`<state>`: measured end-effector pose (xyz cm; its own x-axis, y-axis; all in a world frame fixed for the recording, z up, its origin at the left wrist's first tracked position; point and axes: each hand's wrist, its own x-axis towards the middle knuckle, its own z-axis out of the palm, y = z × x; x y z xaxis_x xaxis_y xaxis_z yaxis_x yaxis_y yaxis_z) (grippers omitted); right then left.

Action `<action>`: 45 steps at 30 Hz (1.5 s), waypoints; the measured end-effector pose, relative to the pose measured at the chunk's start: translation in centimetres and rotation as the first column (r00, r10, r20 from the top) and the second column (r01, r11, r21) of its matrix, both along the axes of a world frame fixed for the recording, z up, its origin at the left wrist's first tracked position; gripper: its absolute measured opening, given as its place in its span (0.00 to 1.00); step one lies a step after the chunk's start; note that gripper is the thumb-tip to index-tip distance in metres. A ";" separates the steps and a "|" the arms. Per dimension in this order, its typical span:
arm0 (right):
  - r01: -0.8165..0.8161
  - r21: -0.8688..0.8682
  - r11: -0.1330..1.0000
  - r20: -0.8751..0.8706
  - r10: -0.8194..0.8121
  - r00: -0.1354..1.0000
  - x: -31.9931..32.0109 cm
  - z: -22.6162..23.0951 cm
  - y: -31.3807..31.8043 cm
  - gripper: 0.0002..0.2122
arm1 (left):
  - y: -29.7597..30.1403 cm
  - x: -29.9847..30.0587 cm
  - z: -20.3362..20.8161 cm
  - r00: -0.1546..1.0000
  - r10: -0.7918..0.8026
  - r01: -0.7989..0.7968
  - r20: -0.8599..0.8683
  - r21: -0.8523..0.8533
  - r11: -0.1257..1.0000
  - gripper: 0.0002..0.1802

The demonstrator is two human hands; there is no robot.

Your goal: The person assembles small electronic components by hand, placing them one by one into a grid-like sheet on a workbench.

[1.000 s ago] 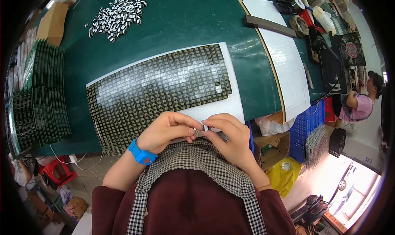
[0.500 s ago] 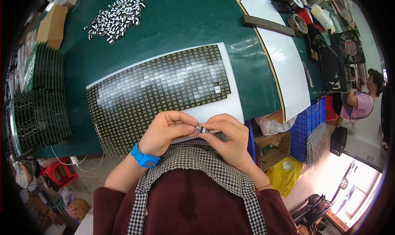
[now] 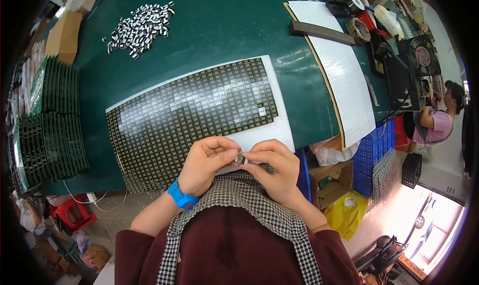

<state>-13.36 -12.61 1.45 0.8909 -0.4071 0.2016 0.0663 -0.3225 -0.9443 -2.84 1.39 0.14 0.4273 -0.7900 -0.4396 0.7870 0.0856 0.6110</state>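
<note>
Close in front of my body, my left hand point(image 3: 203, 164) and my right hand point(image 3: 275, 166) meet fingertip to fingertip. Between them is a small silvery metal part point(image 3: 240, 158), pinched by thumbs and forefingers. Whether it is one piece or two pressed together I cannot tell. Just beyond my hands lies a large sheet of small dark squares with yellowish marks point(image 3: 164, 150); many in its far half look shiny and silvery. It rests on a white foam pad point(image 3: 280, 128). Farther off, at the back left, is a loose heap of small silvery metal parts point(image 3: 142, 28).
Stacked green circuit boards point(image 3: 52, 130) stand at the table's left, beside a cardboard box point(image 3: 64, 35). To the right, a dark bar point(image 3: 322, 33) lies across a white board point(image 3: 344, 85). A blue crate point(image 3: 366, 160) stands below the table's right edge. A person point(image 3: 436, 120) sits far right.
My hands stay together near the same spot, and the metal part between the fingertips has turned a little. My left wrist has shifted slightly right. The view has tilted slightly.
</note>
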 end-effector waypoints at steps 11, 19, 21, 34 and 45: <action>0.036 -0.149 0.988 0.050 -0.029 0.998 0.3 -0.4 0.3 0.10 | -0.2 -0.3 -0.4 1.000 0.003 -0.003 -0.025 -0.026 1.000 0.06; -0.018 -0.328 0.945 -0.093 -0.013 0.996 0.1 -0.4 0.2 0.08 | -0.7 -0.3 2.3 0.875 -0.128 0.004 0.467 0.257 0.966 0.11; -0.052 -0.382 0.923 -0.118 0.007 0.993 0.3 -0.2 0.3 0.09 | -0.5 0.0 2.4 0.770 -0.226 0.031 0.596 0.320 0.947 0.15; 0.043 0.386 0.922 -0.188 0.033 0.982 0.2 -0.9 -0.2 0.10 | 1.2 3.4 2.6 -0.173 -0.486 -0.249 0.857 0.439 0.863 0.13; 0.035 0.038 0.999 -0.137 -0.030 0.990 0.0 -1.4 -0.1 0.10 | 1.5 0.2 0.0 -0.742 -0.489 -0.348 0.460 0.359 0.866 0.12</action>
